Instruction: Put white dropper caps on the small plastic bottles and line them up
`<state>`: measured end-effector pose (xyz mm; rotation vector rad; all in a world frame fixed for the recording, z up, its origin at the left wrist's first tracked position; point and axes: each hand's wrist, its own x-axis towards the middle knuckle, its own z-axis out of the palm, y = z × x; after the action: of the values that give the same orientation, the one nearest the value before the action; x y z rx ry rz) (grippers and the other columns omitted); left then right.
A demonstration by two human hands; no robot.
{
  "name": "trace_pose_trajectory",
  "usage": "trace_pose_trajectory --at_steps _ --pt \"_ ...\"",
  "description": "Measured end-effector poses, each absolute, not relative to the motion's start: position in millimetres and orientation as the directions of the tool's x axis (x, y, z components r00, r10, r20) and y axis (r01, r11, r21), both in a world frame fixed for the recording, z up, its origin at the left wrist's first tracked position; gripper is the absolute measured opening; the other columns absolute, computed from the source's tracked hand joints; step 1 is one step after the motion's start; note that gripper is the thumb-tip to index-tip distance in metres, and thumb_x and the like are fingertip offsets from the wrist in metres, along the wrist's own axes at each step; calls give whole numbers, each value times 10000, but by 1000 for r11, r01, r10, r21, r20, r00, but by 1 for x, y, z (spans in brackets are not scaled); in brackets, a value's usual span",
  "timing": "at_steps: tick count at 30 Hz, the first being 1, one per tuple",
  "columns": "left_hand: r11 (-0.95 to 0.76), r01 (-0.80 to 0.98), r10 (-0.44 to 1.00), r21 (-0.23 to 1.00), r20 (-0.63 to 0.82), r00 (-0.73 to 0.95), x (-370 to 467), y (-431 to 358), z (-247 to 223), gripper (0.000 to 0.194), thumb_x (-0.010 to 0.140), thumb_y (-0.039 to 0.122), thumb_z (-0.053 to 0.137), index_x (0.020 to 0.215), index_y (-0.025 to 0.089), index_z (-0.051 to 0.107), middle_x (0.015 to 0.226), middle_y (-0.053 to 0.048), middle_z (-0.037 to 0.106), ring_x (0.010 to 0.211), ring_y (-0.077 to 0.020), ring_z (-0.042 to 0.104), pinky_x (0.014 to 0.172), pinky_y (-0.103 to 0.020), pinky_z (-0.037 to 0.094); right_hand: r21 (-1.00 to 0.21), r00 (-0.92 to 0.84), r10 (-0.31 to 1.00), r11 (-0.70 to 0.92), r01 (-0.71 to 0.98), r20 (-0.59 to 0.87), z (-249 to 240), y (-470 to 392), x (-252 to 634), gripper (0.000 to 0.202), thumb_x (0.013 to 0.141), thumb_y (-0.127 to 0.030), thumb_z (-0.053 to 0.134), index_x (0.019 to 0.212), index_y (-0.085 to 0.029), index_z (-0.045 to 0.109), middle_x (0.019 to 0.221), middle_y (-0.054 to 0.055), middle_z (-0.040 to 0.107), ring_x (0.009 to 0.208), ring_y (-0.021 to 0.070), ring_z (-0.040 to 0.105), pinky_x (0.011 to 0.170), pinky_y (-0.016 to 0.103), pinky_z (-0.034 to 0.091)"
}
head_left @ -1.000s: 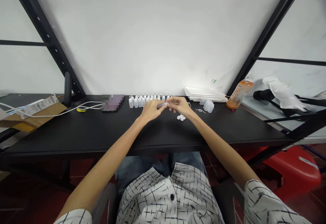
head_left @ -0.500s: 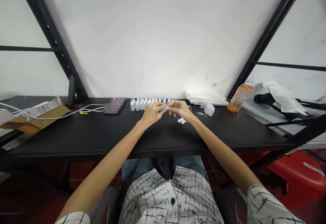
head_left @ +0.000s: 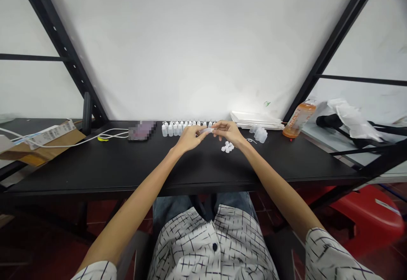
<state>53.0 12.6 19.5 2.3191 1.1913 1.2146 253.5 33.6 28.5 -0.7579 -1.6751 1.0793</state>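
Over the back of the black table [head_left: 133, 165], my left hand [head_left: 189, 138] is closed on a small white translucent squeeze bottle [head_left: 206, 130], which lies on its side between my hands. My right hand [head_left: 230, 132] pinches the bottle's right end with thumb and fingertips; whether a cap is there is hidden by the fingers. Behind my hands, a row of small white bottles [head_left: 173, 130] with pointed tops stands along the wall. A little heap of white caps [head_left: 227, 147] lies just below my right hand.
Several uncapped bottles [head_left: 260, 135] lie to the right, near a stack of white sheets [head_left: 256, 120]. An orange drink bottle [head_left: 299, 119] leans at the right end. On the left are a phone-like dark object [head_left: 142, 131], a white cable [head_left: 111, 135] and a cardboard box [head_left: 47, 144].
The hands have shifted slightly, and more of the held bottle shows between them. My right hand has moved a little, uncovering more of the cap heap. The view has tilted slightly.
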Motion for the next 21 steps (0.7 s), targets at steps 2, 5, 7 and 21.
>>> trace_pose_trajectory --at_steps 2,5,7,21 --pt "-622 508 780 596 531 332 52 13 19 316 893 394 612 1039 166 775 750 -24 739 593 -146 640 599 -260 498 -908 -347 853 418 7 390 29 33 254 412 584 -381 876 869 -138 704 801 60 710 597 147 639 422 221 462" --pt "-624 455 780 636 544 310 50 14 17 294 855 377 655 1028 174 778 845 -31 757 604 -137 647 570 -248 497 -915 -392 845 402 21 363 28 31 253 430 616 -397 857 927 -139 710 799 64 719 589 149 645 426 226 477" --pt "-628 440 777 642 551 306 49 14 17 298 838 378 674 1029 176 781 844 -31 756 602 -134 640 554 -244 494 -920 -429 837 391 35 339 28 29 253 428 640 -422 843 925 -130 714 725 56 704 593 160 652 435 231 487" --pt "-729 519 660 446 660 359 46 19 12 185 814 258 708 965 209 804 827 -41 752 699 -149 640 608 -247 479 -902 -444 818 430 48 366 24 28 251 361 685 -419 809 850 -123 686 692 56 688 594 163 661 445 233 485"
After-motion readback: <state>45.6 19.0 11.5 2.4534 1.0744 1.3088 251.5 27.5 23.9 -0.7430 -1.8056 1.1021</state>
